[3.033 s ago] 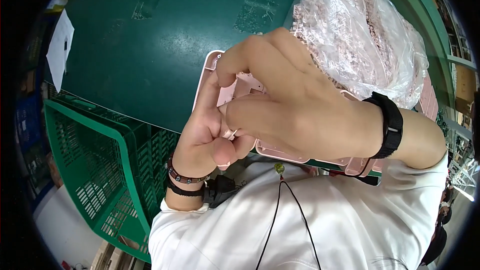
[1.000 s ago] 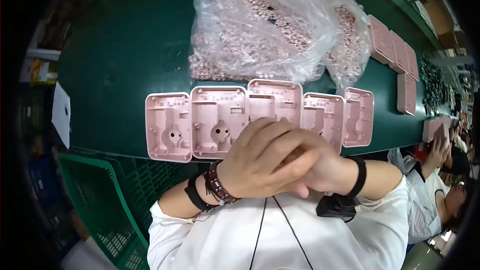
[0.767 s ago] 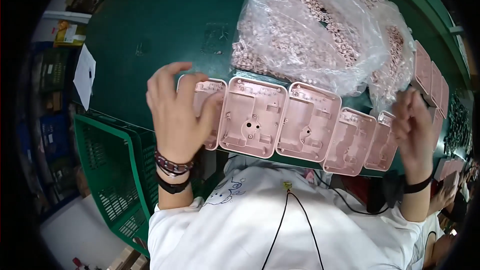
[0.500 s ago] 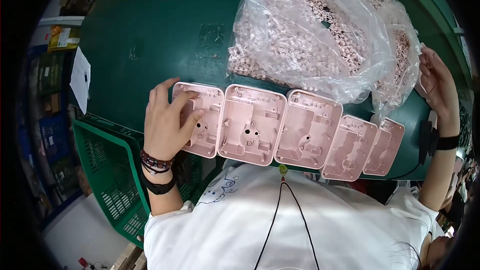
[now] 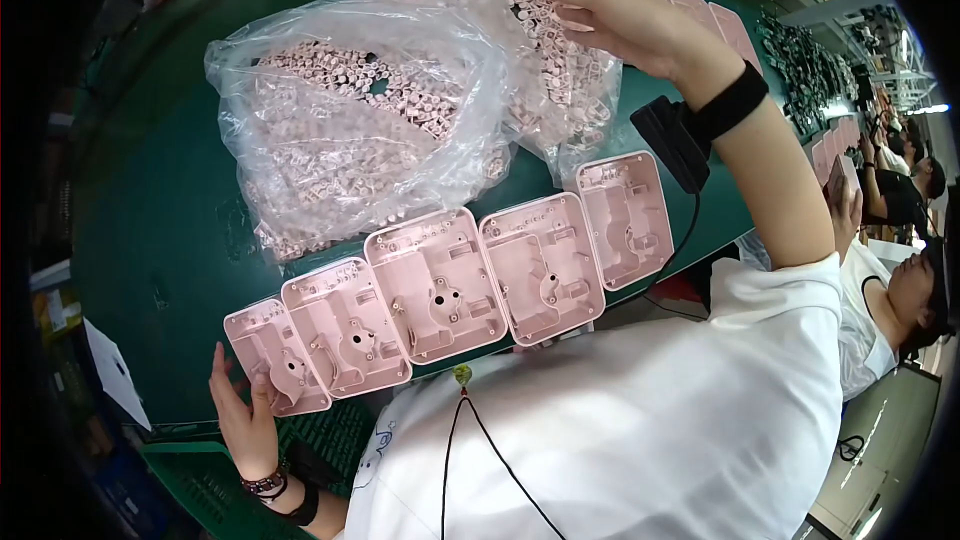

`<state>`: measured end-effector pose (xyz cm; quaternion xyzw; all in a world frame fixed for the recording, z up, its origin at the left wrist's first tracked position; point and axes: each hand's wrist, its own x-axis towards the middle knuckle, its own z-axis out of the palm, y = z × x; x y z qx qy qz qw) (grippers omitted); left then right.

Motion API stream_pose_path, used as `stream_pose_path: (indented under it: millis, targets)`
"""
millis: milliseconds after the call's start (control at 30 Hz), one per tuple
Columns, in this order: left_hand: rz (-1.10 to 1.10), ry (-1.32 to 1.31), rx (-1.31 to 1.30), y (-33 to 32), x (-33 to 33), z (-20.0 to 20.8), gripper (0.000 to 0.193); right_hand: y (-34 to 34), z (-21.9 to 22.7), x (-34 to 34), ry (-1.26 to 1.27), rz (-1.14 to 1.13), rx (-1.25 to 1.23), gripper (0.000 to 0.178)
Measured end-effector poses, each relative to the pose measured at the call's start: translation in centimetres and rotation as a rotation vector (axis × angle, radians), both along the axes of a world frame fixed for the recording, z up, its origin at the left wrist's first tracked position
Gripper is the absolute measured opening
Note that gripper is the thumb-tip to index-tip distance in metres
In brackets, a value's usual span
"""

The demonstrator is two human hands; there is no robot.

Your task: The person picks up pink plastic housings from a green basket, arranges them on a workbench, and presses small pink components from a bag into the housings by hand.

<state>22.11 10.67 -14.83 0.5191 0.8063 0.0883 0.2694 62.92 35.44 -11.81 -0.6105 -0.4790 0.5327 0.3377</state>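
Observation:
A slanting row of several pink plastic housings (image 5: 445, 290) lies open side up on the green table in front of me. My left hand (image 5: 247, 425) is at the leftmost housing (image 5: 275, 355); its fingers stretch along the outer left side and the thumb lies over the rim. Farther out, my right hand (image 5: 625, 20) reaches over the right part of a clear plastic bag (image 5: 560, 90) with small pink parts. Its fingers are apart, and I see nothing held in them. A larger clear bag (image 5: 350, 120) full of small pink ring-like parts lies beyond the row.
A black device (image 5: 670, 140) with a cable sits by my right wrist. More pink housings (image 5: 690, 10) stand beyond my right hand. A green crate (image 5: 195, 480) is below the table's left edge, near a white sheet (image 5: 115, 375). Other people (image 5: 890, 180) work at the right.
The view has swung to the right, shifting the bags and housings leftward in it. My right hand has moved onto the bag's right side. My left hand's thumb and fingers now straddle the end housing's edge.

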Motion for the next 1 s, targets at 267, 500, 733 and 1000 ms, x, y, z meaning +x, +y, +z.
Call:
stream_pose_path:
  millis: [267, 500, 733, 1000]
  targets:
    - [0.038, -0.213, 0.180, -3.3, -1.1, -4.5, 0.047, -19.1, -1.3, 3.0, -1.056, 0.268, 0.648, 0.042]
    - [0.002, -0.242, 0.172, -2.5, -0.2, -3.2, 0.045, -24.9, -6.2, 4.4, -0.871, -0.036, 0.416, 0.052]
    - [-0.048, -0.421, 0.068, -2.8, 5.6, -0.7, 0.044, -22.1, -4.9, 10.3, -1.068, -0.094, 0.455, 0.049]
    - [-0.240, -0.861, -0.099, -0.5, 12.3, -0.6, 0.062, -15.6, -5.2, 18.7, -1.471, -0.161, 0.571, 0.047]
